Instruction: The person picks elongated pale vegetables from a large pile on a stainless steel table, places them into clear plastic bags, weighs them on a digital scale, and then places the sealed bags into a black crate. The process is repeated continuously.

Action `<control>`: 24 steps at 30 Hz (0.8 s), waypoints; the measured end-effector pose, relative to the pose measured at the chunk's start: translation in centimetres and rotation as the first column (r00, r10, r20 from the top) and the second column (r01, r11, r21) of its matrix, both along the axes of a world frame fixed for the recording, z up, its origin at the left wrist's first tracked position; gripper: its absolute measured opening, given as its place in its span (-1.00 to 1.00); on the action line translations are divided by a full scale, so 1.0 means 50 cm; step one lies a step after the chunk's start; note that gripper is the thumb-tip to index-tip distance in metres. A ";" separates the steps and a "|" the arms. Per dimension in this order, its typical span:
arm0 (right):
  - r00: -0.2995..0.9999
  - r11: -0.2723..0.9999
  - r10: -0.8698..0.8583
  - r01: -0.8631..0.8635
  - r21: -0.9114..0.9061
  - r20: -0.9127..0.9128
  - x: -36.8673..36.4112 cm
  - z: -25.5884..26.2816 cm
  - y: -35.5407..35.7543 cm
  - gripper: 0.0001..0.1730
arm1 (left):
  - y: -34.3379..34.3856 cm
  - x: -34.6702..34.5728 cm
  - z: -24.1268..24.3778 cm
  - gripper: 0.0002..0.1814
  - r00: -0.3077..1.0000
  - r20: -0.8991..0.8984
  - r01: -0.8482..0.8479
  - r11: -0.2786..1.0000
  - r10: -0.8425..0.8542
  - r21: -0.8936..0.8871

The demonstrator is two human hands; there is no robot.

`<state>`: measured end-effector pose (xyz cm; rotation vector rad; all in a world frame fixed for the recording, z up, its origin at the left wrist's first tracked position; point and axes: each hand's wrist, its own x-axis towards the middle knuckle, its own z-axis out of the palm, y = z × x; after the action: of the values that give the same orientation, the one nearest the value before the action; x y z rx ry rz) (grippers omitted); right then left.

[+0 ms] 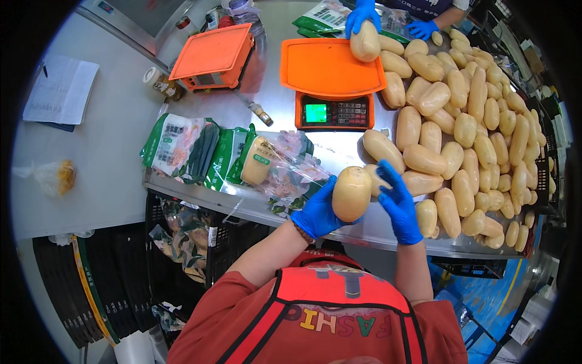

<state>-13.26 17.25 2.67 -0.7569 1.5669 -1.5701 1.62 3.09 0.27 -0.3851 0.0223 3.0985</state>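
My left hand [320, 211], in a blue glove, holds a short, thick lotus root segment [352, 194] over the front edge of the steel table. Just to its right, my right hand [401, 207], also gloved in blue, is raised with its fingers apart near another lotus root segment [377, 180], which it partly overlaps. A large pile of lotus root [425, 159] covers the table's right side. Left of my hands lies a printed clear plastic bag [291, 175] with a root segment [255, 164] inside. Behind my hands stands an orange digital scale [334, 68] with a lit display.
Across the table, a co-worker's gloved hand [363, 18] holds a root at the scale's pan. A second orange scale [211, 57], a jar [163, 84] and green printed bags [182, 145] are at left. A black crate [213, 232] holding bagged roots stands below the table edge.
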 end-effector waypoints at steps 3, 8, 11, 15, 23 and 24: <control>0.976 0.977 0.210 -0.211 0.007 0.065 0.030 -0.039 -0.010 -0.08 | 0.010 0.000 -0.018 -0.44 0.997 -0.074 0.040 0.994 -0.033 0.099; 0.961 0.959 0.272 -0.265 -0.103 0.056 0.056 -0.027 -0.035 0.02 | 0.019 0.011 -0.028 -0.46 0.994 0.104 0.025 0.997 -0.018 -0.075; 0.957 0.947 0.286 -0.276 -0.163 0.042 0.079 -0.010 -0.042 0.01 | 0.029 0.013 -0.043 -0.48 0.954 0.271 -0.009 0.918 0.127 -0.397; 0.952 0.932 0.299 -0.277 -0.234 0.063 0.100 0.002 -0.048 -0.02 | 0.016 0.029 -0.070 -0.60 0.972 0.173 -0.117 0.966 0.159 -0.232; 0.950 0.929 0.311 -0.297 -0.221 0.033 0.111 0.011 -0.047 -0.01 | 0.009 0.042 -0.068 -0.63 0.965 0.163 -0.164 0.956 0.207 -0.244; 0.949 0.929 0.314 -0.302 -0.213 0.021 0.112 0.012 -0.046 -0.01 | 0.012 0.043 -0.062 -0.65 0.960 0.182 -0.165 0.955 0.212 -0.245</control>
<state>-7.66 14.98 3.26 -1.0137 1.1871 -1.5173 3.76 3.70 -2.81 -0.7585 0.3617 3.2327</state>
